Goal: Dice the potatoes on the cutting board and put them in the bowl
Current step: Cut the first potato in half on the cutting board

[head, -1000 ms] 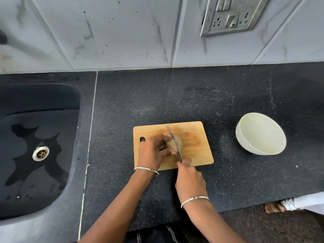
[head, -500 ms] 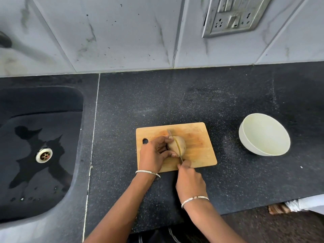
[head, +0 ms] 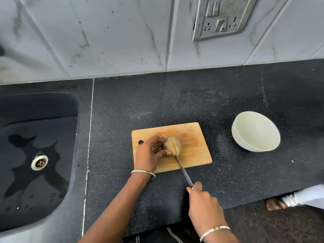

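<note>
- The board [head: 194, 146] is made of wood. It lies flat on the dark counter [head: 175, 102], a bit below the middle of the frame.
- One potato [head: 172, 144] sits on the left half of the board. A cut runs across it, and the inside of the cut looks yellow.
- The left hand [head: 150, 153] holds the potato from its left side. Its fingers curl over the top and its thumb presses on the near side.
- The knife [head: 184, 171] is thin and silver. Its tip is at the near end of the cut. The blade slants down and to the right, over the near edge of the board.
- The right hand [head: 203, 206] is closed tight round the knife handle, lower right of the middle. The handle is hidden inside the hand.
- Each wrist has a thin silver bangle [head: 143, 172].
- The bowl [head: 256, 134] is pale and round. It stands on the counter at the right of the frame, well apart from the board.
- A dark sink [head: 26, 181] fills the left side. It has wet patches and a round metal drain [head: 39, 162].
- Pale tiles [head: 105, 32] cover the wall at the top.
- A socket plate [head: 222, 16] is fixed to the wall at the upper right.
- A bare foot [head: 275, 204] shows on the floor at the lower right.
</note>
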{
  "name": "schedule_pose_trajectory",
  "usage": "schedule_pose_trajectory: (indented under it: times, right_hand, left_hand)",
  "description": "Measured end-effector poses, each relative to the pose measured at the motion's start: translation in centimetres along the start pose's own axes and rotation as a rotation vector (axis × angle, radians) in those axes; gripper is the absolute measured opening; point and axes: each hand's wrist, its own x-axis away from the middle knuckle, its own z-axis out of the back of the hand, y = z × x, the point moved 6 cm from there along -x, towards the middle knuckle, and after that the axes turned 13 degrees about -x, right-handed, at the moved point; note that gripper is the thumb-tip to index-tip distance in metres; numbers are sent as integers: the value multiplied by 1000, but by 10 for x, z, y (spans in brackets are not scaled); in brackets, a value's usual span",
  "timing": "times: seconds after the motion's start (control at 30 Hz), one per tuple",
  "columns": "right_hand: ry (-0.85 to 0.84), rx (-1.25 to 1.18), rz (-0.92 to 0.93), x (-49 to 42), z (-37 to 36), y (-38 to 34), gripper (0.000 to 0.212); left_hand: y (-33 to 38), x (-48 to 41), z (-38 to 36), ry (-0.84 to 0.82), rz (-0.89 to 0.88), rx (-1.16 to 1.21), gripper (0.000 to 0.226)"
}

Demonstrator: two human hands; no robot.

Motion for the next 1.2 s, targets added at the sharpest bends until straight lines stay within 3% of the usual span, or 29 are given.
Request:
schedule_pose_trajectory:
  times: [0.13,0.23,0.37,0.6,0.8,0.97,1.2]
  right_hand:
    - [-73,-62,6,14,36,16,32]
    - [-83,-131,28,5,68,24,39]
    - [63,-328,60,-32,95,19,35]
    - [294,-663,125,-102,61,-11,26]
    - [124,-845,68,-133,43,-14,36]
    - [28,-947,77,-138,43,-16,28]
    - [-101,-1045,68,-133,34,-20,34]
  left_hand:
    - [0,0,1,-14,-2,-13,42]
    - [4,-2,-1,-46,-15,-33,60]
    - [7,-6,-6,-84,-34,-161,79]
    - [2,-5,-13,-47,-50,-323,80]
    - [4,-2,-13,-38,-72,-320,72]
    - [4,-3,-9,-78,-97,-277,69]
    - [5,-10,2,-113,-83,-283,70]
